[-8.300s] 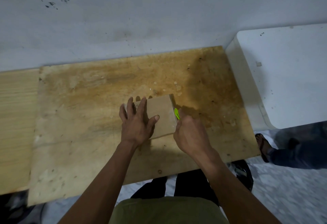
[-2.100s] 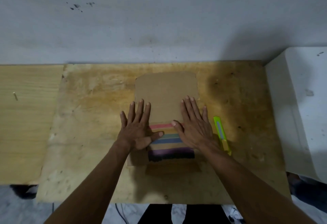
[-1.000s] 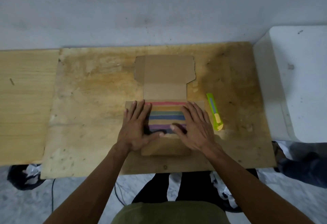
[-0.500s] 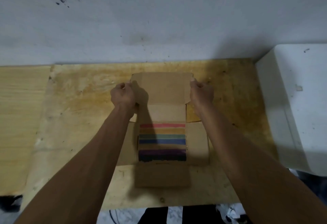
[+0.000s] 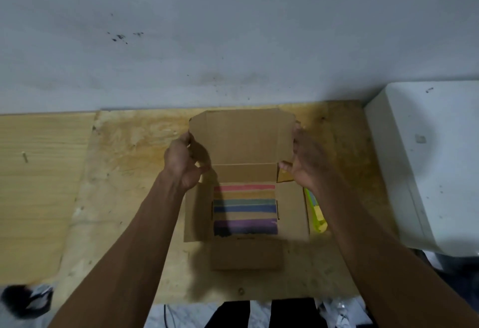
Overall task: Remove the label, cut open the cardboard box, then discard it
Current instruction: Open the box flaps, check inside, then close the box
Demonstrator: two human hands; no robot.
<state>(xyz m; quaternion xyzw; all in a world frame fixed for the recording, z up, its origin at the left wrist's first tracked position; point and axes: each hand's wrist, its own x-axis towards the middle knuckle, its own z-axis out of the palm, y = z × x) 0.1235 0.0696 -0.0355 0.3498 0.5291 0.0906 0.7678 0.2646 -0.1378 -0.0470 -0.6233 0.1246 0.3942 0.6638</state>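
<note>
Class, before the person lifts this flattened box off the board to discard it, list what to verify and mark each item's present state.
1. Cardboard box opened flat: ok.
2. Left hand grips the far flap's left edge: ok.
3. Right hand grips its right edge: ok.
4. Cutter out of both hands, on the board: ok.
5. Cutter blade retracted: cannot tell.
6. Label removed: cannot tell.

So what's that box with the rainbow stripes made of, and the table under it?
The box looks like plain brown cardboard: matte, thin, creased into flat flaps. The table seems to be bare plywood, judging by its visible grain, yellowish stains and dull, unvarnished surface.
</note>
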